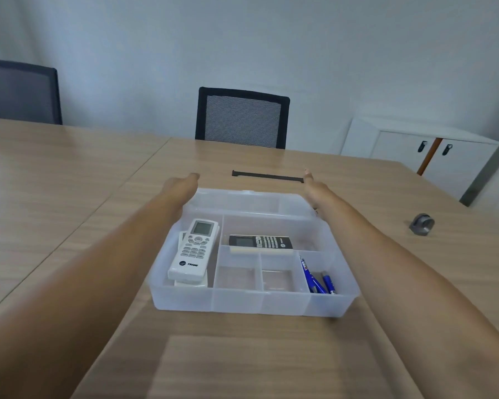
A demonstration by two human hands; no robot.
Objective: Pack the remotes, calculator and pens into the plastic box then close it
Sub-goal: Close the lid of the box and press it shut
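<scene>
Head cam: both arms stretched forward over the table. Left hand [182,184] sits at the far-left corner of the plastic box [242,303], right hand [311,184] at the far-right corner. Both reach toward the clear lid [242,197] lying behind the box; fingers are foreshortened, so can't tell how far either hand is open or whether it grips the lid.

Between the forearms, nearer than the hands: box is open. White remotes [193,249] stacked in its left compartment, below the left hand. Black calculator [260,242] in the upper middle compartment. Blue pens [317,279] in the near-right compartment, below the right hand. Two small middle compartments hold nothing.

Just past the right hand's fingertips: dark strip [267,177] flat on the table [69,174], light wood-grain laminate with a seam left of the left hand. Small grey object [421,224] well right of the right hand. Beyond: mesh-back chair [242,118], second chair [20,92] far left, white cabinet [421,151] right, plain pale wall [242,38].
</scene>
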